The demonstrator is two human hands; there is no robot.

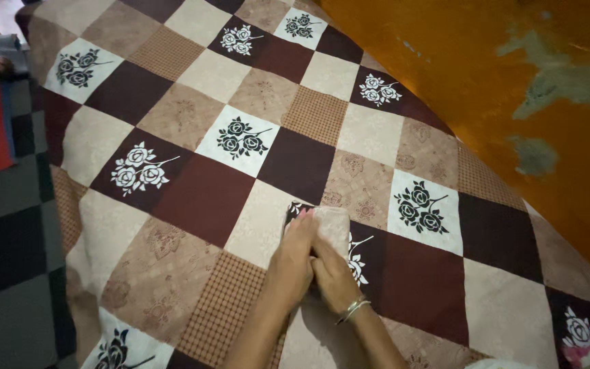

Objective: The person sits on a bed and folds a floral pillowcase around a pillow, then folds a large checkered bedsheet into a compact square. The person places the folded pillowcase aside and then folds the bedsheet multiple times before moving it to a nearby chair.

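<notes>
A small pale cloth, folded or bunched, sits pressed on the patchwork bedsheet, over a dark square with white roses. Both hands meet on it: the left hand clamps its near edge, and the right hand, bangles at the wrist, grips just beside. The sheet already lies spread fairly flat across the bed; what remains is hard to judge. The hands hide much of the cloth. An orange wall runs alongside, checked flooring opposite.
</notes>
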